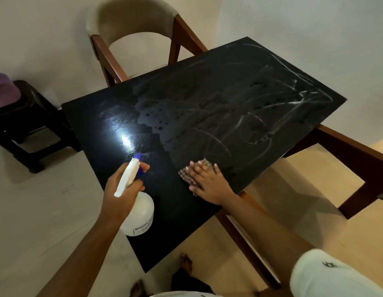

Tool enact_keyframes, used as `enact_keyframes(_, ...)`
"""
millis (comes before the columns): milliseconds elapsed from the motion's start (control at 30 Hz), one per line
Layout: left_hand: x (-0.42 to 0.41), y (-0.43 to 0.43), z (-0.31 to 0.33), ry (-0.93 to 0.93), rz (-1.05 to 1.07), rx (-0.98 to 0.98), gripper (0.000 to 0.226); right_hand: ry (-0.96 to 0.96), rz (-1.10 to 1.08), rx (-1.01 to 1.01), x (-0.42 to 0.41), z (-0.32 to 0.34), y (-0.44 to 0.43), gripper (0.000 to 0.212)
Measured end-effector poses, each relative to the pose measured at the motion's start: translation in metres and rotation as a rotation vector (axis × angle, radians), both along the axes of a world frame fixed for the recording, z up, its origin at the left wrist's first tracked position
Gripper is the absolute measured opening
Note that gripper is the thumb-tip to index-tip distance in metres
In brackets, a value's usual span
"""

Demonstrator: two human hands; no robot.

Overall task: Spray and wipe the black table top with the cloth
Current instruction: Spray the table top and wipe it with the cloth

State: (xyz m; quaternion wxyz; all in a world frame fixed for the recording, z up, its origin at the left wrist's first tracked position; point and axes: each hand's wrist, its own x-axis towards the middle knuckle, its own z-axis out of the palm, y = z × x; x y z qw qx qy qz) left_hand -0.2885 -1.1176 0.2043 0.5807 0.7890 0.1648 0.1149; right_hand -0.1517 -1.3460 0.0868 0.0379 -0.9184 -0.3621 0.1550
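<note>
A white sleeve (327, 275) on the person's right arm is closest to the viewer, at lower right; both bare forearms reach forward. Beneath them is a black rectangular worktop (207, 93), its long axis running away from the person toward the upper right. Pale smeared streaks and dark droplets cover its far half, and a lamp glare shines on the glossy near left part. Beyond it stands a beige-backed wooden chair (132, 22), and to the left a dark stool (25, 129). The left hand (110, 190) curls its fingers round the neck of a white spray bottle (141, 213), one finger at the blue trigger, nozzle aimed forward over the near left part. The right hand (209, 183) lies flat, fingers straight and spread, pressing a checked cloth (185, 175) onto the worktop near its right edge — the cloth sits directly under the palm, showing past the fingertips and at the left side. The streaked area lies ahead and to the right of this hand, so it is the nearer hand for the next sweep.
</note>
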Motion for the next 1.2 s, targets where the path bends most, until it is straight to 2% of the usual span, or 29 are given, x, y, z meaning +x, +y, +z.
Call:
enact_keyframes(100,0.009,0.003,-0.007,-0.029,0.065,0.036,0.033,0.022,-0.155,-0.018,0.037,0.003,0.021,0.063)
enact_keyframes(200,0.016,0.004,-0.011,-0.078,0.107,0.034,0.036,0.008,-0.211,-0.001,0.030,0.003,0.027,0.064)
enact_keyframes(433,0.034,0.006,-0.022,-0.152,0.188,-0.013,0.038,0.098,0.069,0.045,-0.088,0.005,-0.024,0.064)
enact_keyframes(567,0.041,0.009,-0.029,-0.188,0.180,0.002,0.038,0.103,0.089,0.006,-0.077,0.005,-0.036,0.061)
enact_keyframes(667,0.043,0.010,-0.037,-0.203,0.185,0.039,0.036,0.033,-0.046,-0.003,-0.032,0.005,-0.024,0.062)
enact_keyframes(800,0.046,0.009,-0.041,-0.257,0.173,0.018,0.039,0.034,-0.273,-0.023,0.028,0.003,0.006,0.064)
enact_keyframes(933,0.045,0.011,-0.047,-0.274,0.194,0.028,0.047,0.006,-0.386,-0.018,0.022,0.001,0.023,0.065)
enact_keyframes(1100,0.045,0.013,-0.051,-0.288,0.197,0.043,0.040,-0.017,-0.161,0.029,-0.062,-0.003,0.010,0.067)
enact_keyframes(1200,0.046,0.014,-0.053,-0.295,0.186,-0.011,0.036,-0.060,-0.061,0.061,-0.101,-0.011,-0.002,0.066)
